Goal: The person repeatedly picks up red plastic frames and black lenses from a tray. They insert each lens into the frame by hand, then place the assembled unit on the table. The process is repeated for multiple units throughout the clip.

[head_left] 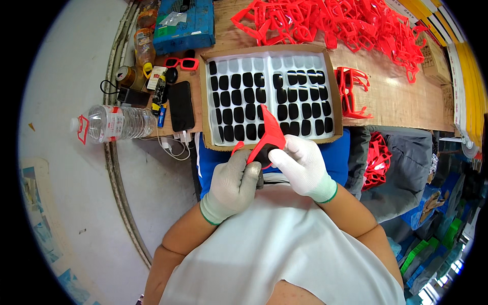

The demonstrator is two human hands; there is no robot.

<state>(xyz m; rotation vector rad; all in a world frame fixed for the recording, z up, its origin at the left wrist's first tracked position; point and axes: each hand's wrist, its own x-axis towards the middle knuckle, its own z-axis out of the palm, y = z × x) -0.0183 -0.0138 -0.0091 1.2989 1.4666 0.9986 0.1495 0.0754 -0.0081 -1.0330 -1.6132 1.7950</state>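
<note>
Workbench: wooden top (406,104), light brown grain, soft sheen at the right; the near edge appears bowed.
Left side: pale grey surface (66,173), wall or floor not determinable, with a few small brown marks. Pipes (116,185), off-white and scuffed, run along it past the bench end. Faded blue-and-cream sheets (43,229) at the lower left edge.
Right side: upright panelling (470,96), yellow and white, beyond the bench. Below, blue and green plastic pieces (414,256), exact kind unclear.
Light: bright overall; white glare patches (429,294) at lower right, source indistinct.
</note>
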